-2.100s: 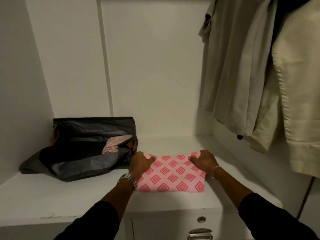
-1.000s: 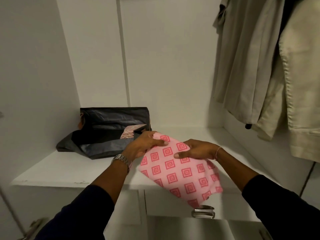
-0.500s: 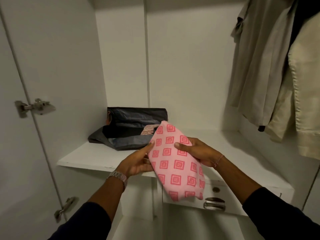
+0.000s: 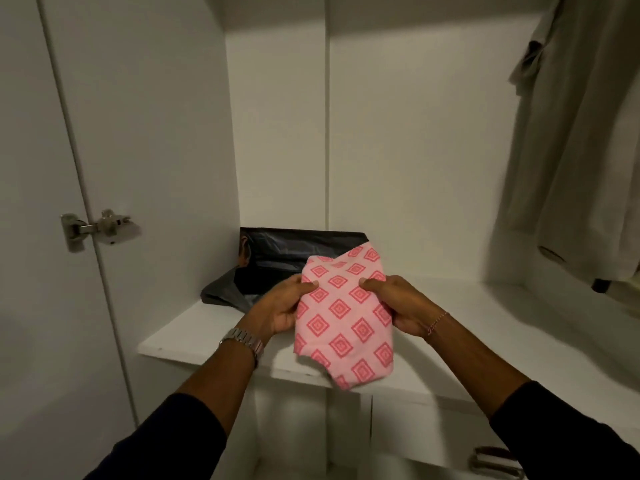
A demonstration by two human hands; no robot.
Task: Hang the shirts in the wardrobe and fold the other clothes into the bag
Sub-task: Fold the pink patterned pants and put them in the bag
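Head view: folded pink garment [image 4: 343, 317], diamond-patterned, is held in the air above the front edge of the white shelf [image 4: 180, 336], touching neither shelf nor bag. Left hand [image 4: 280, 308] grips its left edge, thumb on top and fingers curled beneath; right hand [image 4: 398, 306] grips the right edge in the same manner. Both holds appear firm. At 11 o'clock from the garment, the dark bag [image 4: 277, 252] lies on the shelf against the rear wall, its mouth facing forward; contents cannot be made out. At 2 o'clock, beige shirts [image 4: 575, 150] hang at the right side of the wardrobe. At 9 o'clock, a door hinge [image 4: 93, 228] is fixed to the left panel. A drawer handle [image 4: 495, 464] shows at 5 o'clock, below the shelf. Assessment: hanging appears at least partly done; this garment is folded but not yet bagged. Insertion into the bag remains, and whether other clothes are outstanding cannot be determined.
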